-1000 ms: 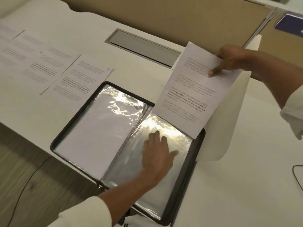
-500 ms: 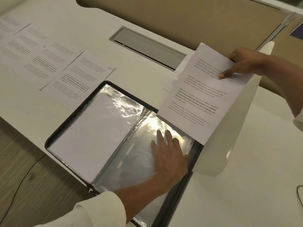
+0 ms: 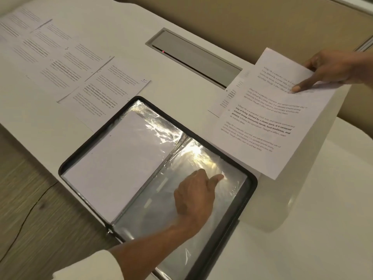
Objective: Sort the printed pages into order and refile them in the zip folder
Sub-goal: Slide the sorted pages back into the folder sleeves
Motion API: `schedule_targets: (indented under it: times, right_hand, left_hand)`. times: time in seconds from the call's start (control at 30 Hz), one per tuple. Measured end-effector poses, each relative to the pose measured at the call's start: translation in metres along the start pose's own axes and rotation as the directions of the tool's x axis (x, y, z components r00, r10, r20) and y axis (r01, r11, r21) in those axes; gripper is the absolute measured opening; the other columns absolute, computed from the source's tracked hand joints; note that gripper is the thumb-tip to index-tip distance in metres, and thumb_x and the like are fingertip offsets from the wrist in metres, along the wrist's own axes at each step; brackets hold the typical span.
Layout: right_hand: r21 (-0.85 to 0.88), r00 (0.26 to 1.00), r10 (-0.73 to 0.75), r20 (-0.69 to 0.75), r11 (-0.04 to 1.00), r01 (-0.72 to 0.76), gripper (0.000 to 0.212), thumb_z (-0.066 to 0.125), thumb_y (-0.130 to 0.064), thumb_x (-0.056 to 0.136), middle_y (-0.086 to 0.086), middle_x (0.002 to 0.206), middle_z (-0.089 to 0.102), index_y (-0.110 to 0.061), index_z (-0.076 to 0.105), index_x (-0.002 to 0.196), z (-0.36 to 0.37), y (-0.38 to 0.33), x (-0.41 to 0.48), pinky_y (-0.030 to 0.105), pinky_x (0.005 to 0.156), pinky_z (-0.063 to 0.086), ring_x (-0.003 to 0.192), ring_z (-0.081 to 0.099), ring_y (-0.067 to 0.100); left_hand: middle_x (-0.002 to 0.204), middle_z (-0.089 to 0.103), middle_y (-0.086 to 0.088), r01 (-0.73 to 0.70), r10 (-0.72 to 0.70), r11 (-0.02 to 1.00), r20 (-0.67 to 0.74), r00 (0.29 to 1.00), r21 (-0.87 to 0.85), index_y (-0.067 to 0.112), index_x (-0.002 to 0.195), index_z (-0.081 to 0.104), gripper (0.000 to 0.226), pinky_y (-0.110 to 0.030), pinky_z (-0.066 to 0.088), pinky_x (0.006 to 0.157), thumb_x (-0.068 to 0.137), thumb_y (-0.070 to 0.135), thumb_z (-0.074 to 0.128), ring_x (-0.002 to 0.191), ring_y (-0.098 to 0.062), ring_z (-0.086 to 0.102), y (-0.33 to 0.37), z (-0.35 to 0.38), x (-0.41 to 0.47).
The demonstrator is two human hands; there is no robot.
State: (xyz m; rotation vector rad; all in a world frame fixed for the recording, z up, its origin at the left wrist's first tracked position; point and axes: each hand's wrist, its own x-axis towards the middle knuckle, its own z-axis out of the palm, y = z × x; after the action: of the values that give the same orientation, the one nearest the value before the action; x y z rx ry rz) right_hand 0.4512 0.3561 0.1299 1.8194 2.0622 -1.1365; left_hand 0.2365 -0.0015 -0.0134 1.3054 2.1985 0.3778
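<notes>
A pale cuff leads up to the left hand, which rests on the right-hand clear sleeve of the open zip folder. One finger is stretched forward and the rest are curled; whether it pinches the plastic cannot be told. The left sleeve holds a white sheet. The folder lies flat at the edge of a white desk; beside it is wood-grain floor crossed by a thin cord. Just past the folder's far corner, the right hand pinches a printed page off the desk, forefinger on top. Further left, other pages lie in overlapping rows. Behind them are a grey hatch and a tan partition.
</notes>
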Motion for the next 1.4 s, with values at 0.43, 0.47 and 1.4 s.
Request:
schedule_targets:
  times: [0.43, 0.47, 1.4]
  right_hand:
    - [-0.076, 0.995, 0.026, 0.101, 0.997, -0.018, 0.050, 0.096, -0.027, 0.058, 0.013, 0.095, 0.081, -0.011, 0.081, 0.103, 0.012, -0.017, 0.029, 0.062, 0.091, 0.060, 0.089, 0.078, 0.040]
    - [-0.090, 0.994, 0.019, 0.106, 0.996, -0.010, 0.049, 0.096, -0.026, 0.059, 0.013, 0.095, 0.081, -0.011, 0.081, 0.103, 0.012, -0.019, 0.031, 0.058, 0.087, 0.062, 0.087, 0.079, 0.039]
    - [0.045, 0.990, -0.097, 0.103, 0.995, 0.093, 0.042, 0.099, -0.027, 0.066, 0.004, 0.101, 0.081, -0.018, 0.081, 0.103, 0.073, -0.057, 0.115, 0.045, 0.104, 0.056, 0.106, 0.075, 0.032]
  left_hand:
    - [0.080, 0.064, 0.010, -0.003, 0.005, 0.999, -0.065, 0.998, 0.034, 0.025, 0.081, 0.056, 0.036, -0.038, 0.057, 0.074, 0.100, 0.056, 0.062, 0.073, -0.014, 0.065, -0.007, 0.000, -0.004]
    - [0.080, 0.064, 0.010, -0.010, 0.013, 0.999, -0.070, 0.997, 0.050, 0.025, 0.082, 0.055, 0.036, -0.038, 0.058, 0.074, 0.100, 0.056, 0.062, 0.072, -0.014, 0.065, -0.006, 0.001, -0.003]
    - [0.114, 0.069, -0.006, -0.345, 0.403, 0.895, -0.182, 0.897, 0.284, 0.013, 0.098, 0.071, 0.075, -0.043, 0.055, 0.086, 0.096, 0.083, 0.041, 0.107, -0.027, 0.062, -0.020, 0.026, 0.019]
